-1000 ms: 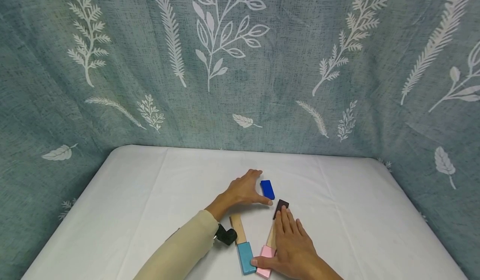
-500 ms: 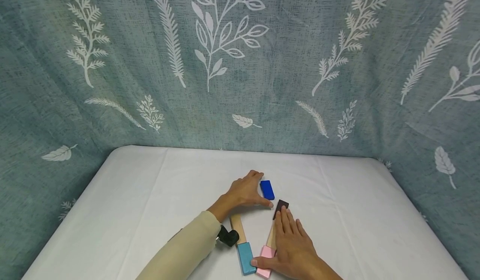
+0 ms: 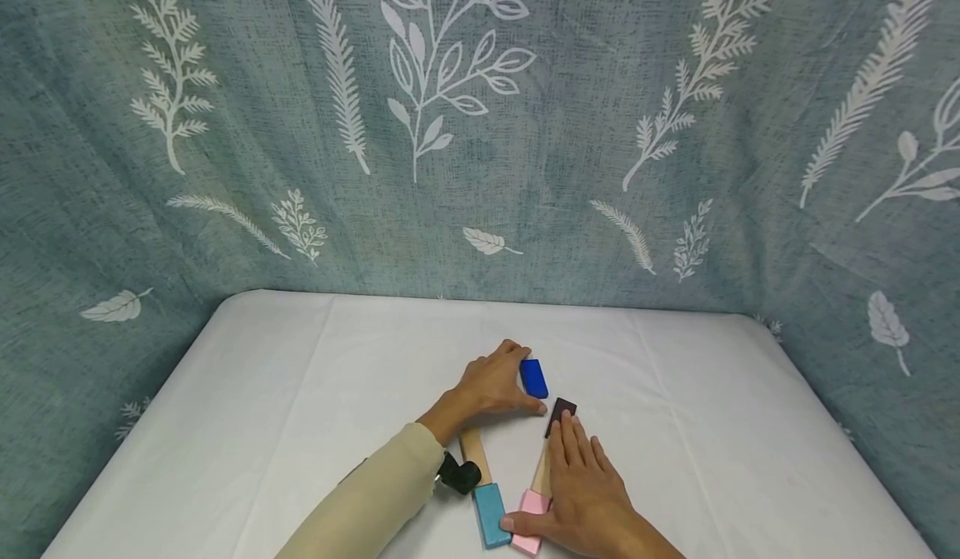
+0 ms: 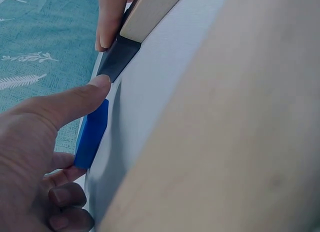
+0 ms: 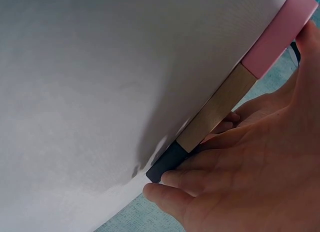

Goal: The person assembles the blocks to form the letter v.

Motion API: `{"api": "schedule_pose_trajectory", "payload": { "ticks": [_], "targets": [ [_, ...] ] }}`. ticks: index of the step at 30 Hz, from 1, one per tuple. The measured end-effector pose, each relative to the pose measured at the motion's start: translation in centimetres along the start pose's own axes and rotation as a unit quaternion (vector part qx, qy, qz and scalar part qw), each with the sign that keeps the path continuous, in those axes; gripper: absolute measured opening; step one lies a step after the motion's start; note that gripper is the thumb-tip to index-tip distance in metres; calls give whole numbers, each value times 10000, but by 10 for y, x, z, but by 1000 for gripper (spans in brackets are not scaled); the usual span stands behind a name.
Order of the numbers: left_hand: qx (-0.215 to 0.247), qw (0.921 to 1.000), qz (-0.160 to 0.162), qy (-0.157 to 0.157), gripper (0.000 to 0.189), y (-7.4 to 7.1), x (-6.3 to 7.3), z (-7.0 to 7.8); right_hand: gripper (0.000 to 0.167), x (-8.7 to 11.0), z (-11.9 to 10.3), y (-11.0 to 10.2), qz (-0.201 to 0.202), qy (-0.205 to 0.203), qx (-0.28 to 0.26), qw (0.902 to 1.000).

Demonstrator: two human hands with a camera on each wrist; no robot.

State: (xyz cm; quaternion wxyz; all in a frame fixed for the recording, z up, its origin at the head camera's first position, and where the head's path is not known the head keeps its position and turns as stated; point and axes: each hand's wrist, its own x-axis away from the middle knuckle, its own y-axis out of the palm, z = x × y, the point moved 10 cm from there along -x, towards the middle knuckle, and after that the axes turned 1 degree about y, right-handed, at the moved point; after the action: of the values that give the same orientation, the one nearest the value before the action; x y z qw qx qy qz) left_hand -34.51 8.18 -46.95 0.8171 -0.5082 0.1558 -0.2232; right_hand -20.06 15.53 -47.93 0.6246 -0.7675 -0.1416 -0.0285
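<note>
The left hand point(image 3: 491, 380) spreads around a blue block point(image 3: 534, 378), thumb just past its near end, fingertips right at its far end. In the left wrist view the blue block point(image 4: 92, 134) shows between the thumb and fingers. The right hand point(image 3: 588, 488) lies with straight fingers along a row of blocks: a black block point(image 3: 561, 417), a plain wooden block point(image 5: 217, 108) and a pink block point(image 3: 531, 521). Its thumb reaches over the pink block to the edge of a teal block point(image 3: 491, 516). A second plain wooden block point(image 3: 476, 456) adjoins the teal one.
A white cloth point(image 3: 337, 376) covers the table. Behind it hangs a blue-green curtain point(image 3: 555, 234) with white leaf prints. A black device point(image 3: 459, 473) on the left wrist hangs close over the left wooden block. The left sleeve point(image 3: 367, 492) is beige.
The left hand has shifted slightly to the right, its fingertips coming nearer the blue block's far end. The right hand and the blocks look unmoved.
</note>
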Motion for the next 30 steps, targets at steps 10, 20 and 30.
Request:
{"api": "schedule_pose_trajectory", "payload": {
  "ticks": [10, 20, 30],
  "targets": [
    [4, 10000, -20, 52, 90, 0, -1, 4, 149, -1, 1, 0, -46, 45, 9, 10000],
    [-19, 10000, 47, 8, 80, -3, 0, 5, 148, -1, 0, -1, -18, 34, -5, 10000],
    [-34, 10000, 89, 14, 74, -2, 1, 3, 148, 1, -1, -2, 74, -53, -22, 10000]
  ]
}}
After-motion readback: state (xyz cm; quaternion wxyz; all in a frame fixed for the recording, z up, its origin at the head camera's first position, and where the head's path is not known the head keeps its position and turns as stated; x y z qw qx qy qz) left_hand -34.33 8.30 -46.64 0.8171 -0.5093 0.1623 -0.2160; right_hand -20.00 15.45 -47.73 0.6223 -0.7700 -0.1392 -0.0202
